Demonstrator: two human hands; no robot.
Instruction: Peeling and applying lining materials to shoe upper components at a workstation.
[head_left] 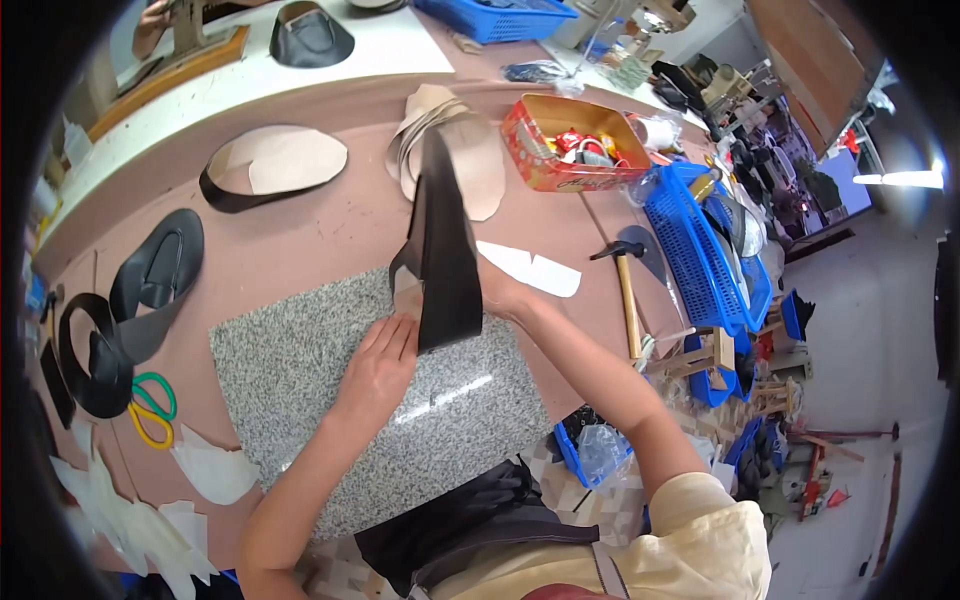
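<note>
A black leather shoe upper (450, 260) with a pale lining stands on edge above the speckled grey stone slab (290, 370). My left hand (378, 365) is closed on its lower left edge, fingers pressed together and thumb out of sight. Against the other side rests my right hand (500, 290), its fingers hidden behind the leather. Just right of that hand lies a white cut piece (532, 268). Beyond the upper is a stack of beige leather pieces (470, 160).
More black uppers (160, 270) lie at left, near green-and-yellow-handled scissors (153, 410) and white scraps (215, 470). Another upper (275, 160) sits at the back. At right are a red tin (530, 150), a hammer (627, 290) and a blue basket (690, 260).
</note>
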